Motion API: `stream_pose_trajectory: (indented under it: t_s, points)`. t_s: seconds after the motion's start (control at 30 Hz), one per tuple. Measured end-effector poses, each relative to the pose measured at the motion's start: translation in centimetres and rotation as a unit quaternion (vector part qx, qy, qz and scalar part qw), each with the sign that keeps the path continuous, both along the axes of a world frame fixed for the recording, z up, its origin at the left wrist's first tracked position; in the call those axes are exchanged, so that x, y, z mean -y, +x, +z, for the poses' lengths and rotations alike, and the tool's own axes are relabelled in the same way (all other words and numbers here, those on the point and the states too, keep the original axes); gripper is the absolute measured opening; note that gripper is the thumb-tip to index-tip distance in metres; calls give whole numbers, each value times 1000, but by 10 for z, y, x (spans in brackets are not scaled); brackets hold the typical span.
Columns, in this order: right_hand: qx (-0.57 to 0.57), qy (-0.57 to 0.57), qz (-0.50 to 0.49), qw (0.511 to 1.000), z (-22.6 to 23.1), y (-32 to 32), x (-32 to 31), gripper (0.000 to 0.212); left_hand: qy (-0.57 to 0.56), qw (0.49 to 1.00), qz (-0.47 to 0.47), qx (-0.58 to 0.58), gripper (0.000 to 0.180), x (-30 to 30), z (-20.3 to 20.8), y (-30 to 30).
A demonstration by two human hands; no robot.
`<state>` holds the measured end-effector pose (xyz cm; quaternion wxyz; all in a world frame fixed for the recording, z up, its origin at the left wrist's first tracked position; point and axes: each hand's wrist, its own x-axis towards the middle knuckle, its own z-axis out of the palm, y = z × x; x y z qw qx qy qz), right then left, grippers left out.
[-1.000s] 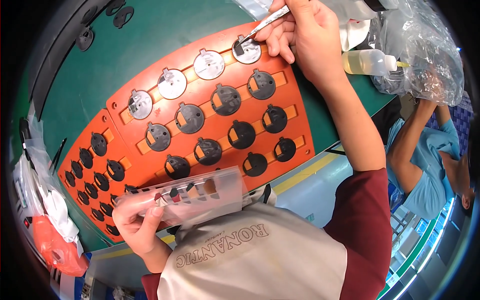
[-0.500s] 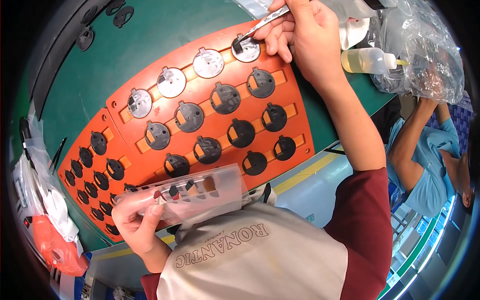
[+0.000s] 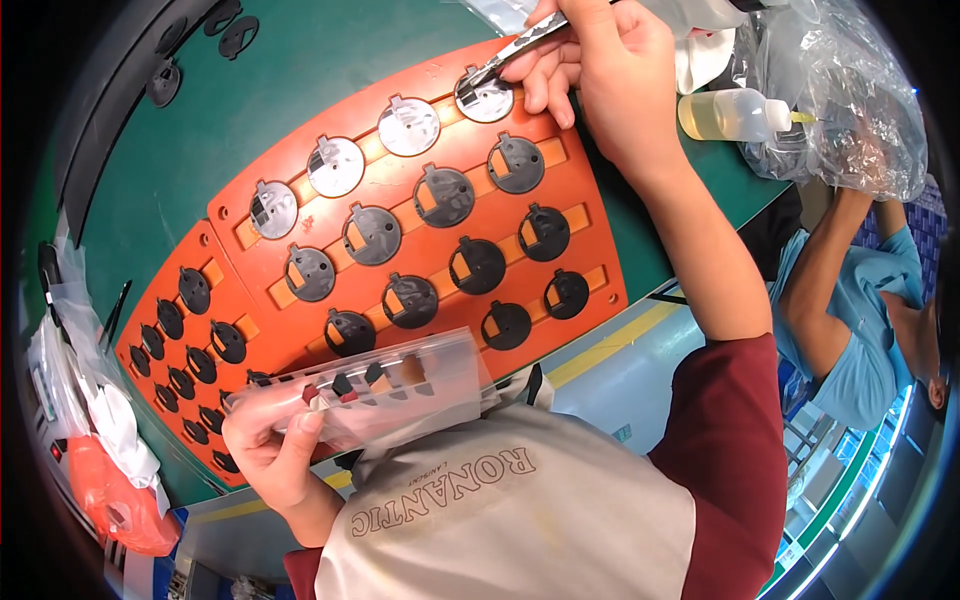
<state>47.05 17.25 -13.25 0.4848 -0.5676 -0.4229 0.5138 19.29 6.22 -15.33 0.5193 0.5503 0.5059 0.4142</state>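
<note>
My right hand [image 3: 625, 85] grips a pair of tweezers [image 3: 530, 40] at the top. Their tip meets a small dark piece on a shiny silver-faced disc [image 3: 492, 104], the rightmost in the far row. Below the board's near edge, my left hand [image 3: 272, 452] pinches a clear plastic sheet [image 3: 450, 395] between thumb and fingers. Several small pieces, dark, red and brown, stick to that sheet. An orange board [image 3: 592, 245] carries rows of round discs; those in the far row look silver, the others black, such as one black disc [image 3: 478, 264].
On the green table [image 3: 330, 60], a squeeze bottle [image 3: 728, 116] of yellowish liquid lies at the right. Beyond it, another person [image 3: 850, 310] in blue handles a clear plastic bag [image 3: 840, 90]. Loose black discs [image 3: 238, 38] lie far left; a red bag [image 3: 120, 500] sits lower left.
The tweezers' tip has shifted slightly, and the dark piece at it now lies flatter on the silver disc. The view has drifted a little; my left hand still holds the sheet.
</note>
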Motion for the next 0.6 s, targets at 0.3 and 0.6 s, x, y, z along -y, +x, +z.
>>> stream_pose_trajectory:
  t_s: [0.3, 0.6]
  points:
    - [-37, 46, -60, 996, -4, 0, 0, 28, -13, 998, -37, 39, 19, 3, -1, -7]
    - [-82, 200, 61, 974, -26, 13, -13, 29, -3, 999, -51, 10, 20, 0, -3, -9]
